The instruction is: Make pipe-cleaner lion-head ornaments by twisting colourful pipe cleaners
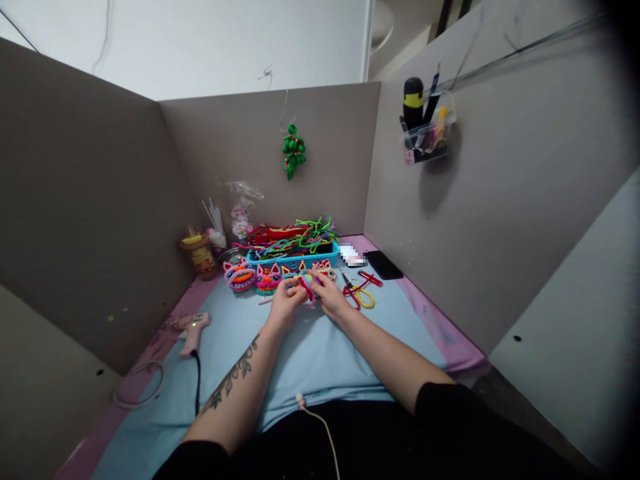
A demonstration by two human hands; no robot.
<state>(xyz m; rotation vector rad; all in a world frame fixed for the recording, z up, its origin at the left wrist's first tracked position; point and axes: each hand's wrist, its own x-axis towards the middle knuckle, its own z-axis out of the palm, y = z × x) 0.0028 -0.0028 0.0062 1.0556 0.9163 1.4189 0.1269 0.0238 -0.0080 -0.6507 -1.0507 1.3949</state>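
Both of my hands meet over the middle of the blue cloth, closed around a small colourful pipe-cleaner piece [307,287] with red, yellow and purple parts. My left hand [289,300] grips its left side, and my right hand [324,293] has the right side, thumb and fingers bent inward. Fingers cover much of the piece. Just behind my hands stands a row of fuzzy pipe-cleaner animal heads with pointed ears, among them a pink and orange head [239,276] and a pink and teal head [268,279].
A blue basket [295,259] holds many pipe cleaners [315,233]. Yellow-and-red-handled scissors [367,298] and a black phone [384,265] lie to the right. A pink glue gun [195,333] with a cord lies left. Grey partitions [270,153] enclose the table on three sides.
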